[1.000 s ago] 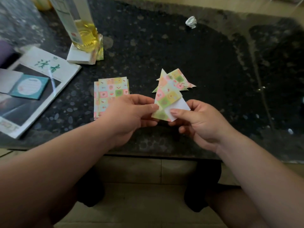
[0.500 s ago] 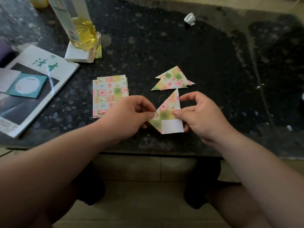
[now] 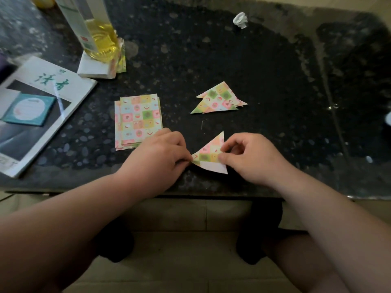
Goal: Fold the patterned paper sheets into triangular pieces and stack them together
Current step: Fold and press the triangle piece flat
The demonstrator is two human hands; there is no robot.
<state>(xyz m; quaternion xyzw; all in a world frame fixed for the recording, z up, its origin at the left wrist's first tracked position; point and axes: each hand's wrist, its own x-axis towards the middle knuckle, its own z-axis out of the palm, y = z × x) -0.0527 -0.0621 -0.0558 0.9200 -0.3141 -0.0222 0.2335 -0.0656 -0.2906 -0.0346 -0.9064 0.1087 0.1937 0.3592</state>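
- The left hand (image 3: 160,153) lies knuckles up, forearm crossing the near edge of the dark speckled stone table (image 3: 275,102). Its fingertips pinch the left corner of a half-folded, pastel-checked paper triangle with a white flap (image 3: 208,154).
- The right hand (image 3: 251,159) comes in from the right, fingers curled. Thumb and forefinger pinch the same triangle's right edge.
- The triangle sits close to the near edge, about midway along it.
- A pile of finished patterned paper triangles (image 3: 219,100) lies farther in, toward the table's middle.
- A stack of flat patterned paper sheets (image 3: 138,117) lies left of it; the left hand covers its near right corner.
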